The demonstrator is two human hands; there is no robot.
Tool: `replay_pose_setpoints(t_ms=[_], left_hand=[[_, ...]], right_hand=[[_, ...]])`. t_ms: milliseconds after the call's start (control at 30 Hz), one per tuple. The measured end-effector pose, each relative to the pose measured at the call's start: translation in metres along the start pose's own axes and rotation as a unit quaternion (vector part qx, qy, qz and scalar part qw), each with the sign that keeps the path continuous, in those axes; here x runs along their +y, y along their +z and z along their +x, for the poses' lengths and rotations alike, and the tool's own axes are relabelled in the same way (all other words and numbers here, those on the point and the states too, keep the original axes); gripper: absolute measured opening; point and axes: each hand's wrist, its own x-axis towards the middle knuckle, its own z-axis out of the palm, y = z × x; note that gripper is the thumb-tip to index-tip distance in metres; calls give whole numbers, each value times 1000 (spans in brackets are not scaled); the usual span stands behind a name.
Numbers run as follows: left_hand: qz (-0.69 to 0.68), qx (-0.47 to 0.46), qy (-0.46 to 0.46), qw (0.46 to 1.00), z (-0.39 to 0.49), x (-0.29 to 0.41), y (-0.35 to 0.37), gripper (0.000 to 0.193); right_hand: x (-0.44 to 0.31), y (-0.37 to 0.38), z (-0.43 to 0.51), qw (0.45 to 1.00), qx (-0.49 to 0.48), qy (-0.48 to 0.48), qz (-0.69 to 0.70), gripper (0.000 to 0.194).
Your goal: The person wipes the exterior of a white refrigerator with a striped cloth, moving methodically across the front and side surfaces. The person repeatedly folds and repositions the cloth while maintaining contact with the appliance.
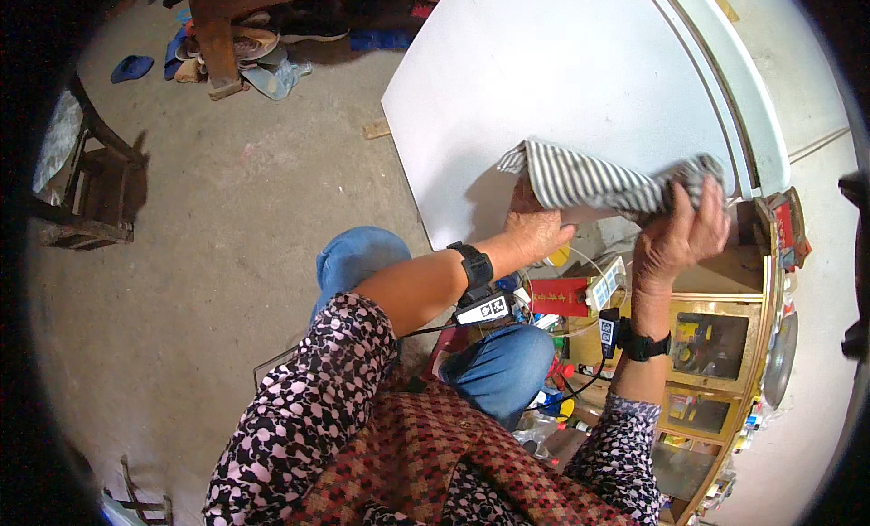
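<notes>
A grey-and-white striped cloth (pixel 591 176) lies slantwise across the lower part of a white refrigerator's side panel (pixel 557 71). Bunched at its right end, the cloth is in the grip of my right hand (pixel 683 230), close to the door seam. My left hand (pixel 540 227) is at the cloth's left end, its fingers partly hidden behind the fabric, so its hold cannot be made out. Both wrists wear black straps with small cabled devices, one white-faced (pixel 482 312) on the left and another (pixel 608 332) on the right.
A wooden cabinet (pixel 710 305) with glass doors stands at right. Beside my knee are a white power strip (pixel 605 285), a red box (pixel 559 296), cables and bottles. Shoes (pixel 255 43) lie under wooden furniture (pixel 216 40); a wooden chair (pixel 102 186) is at left on the concrete floor (pixel 224 254).
</notes>
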Motion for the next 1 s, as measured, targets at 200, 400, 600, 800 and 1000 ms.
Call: replay_pose_setpoints(t_ms=[200,400,600,800,1000], left_hand=[[82,222,74,969,2,-15,21,86],[153,272,75,947,9,-24,31,87],[193,301,64,932,7,-15,20,66],[52,195,46,978,-5,1,0,115],[56,179,33,982,-7,8,-10,120]], right_hand=[[37,29,-58,975,-11,210,65,59],[54,117,-141,863,-58,453,217,51],[11,130,-168,559,15,651,514,48],[-37,136,-207,432,-31,689,582,61],[-101,141,-265,252,-82,754,601,56]])
